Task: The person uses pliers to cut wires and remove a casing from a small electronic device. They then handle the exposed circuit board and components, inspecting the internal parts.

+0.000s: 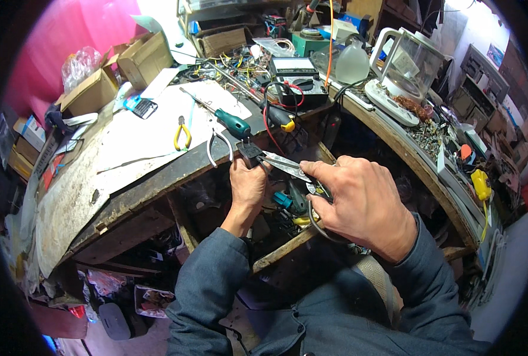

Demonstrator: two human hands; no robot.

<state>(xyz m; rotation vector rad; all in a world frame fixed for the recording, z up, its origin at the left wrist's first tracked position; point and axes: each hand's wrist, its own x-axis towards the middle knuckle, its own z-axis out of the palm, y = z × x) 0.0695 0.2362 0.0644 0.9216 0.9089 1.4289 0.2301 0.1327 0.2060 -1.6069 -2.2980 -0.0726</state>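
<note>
Right hand (361,199): clamped on scissors-like tool (286,168), blades pointing at the black part (250,149).
Black part: gripped in left hand (249,185), at the bench (152,172) front edge.
Hands: apart, each on its own piece.
Green screwdriver (233,123): lying just beyond black part.
White-handled pliers (210,152): just left of black part.
Yellow pliers (182,125): farther left of it.
Multimeter (312,89): beyond black part, to its right.
Clear jug (415,70): farther right of it.

Pink sheeting (41,65) behind, worn wooden workbench (62,222), pale floor (154,338), bright white glare (160,9)
</note>
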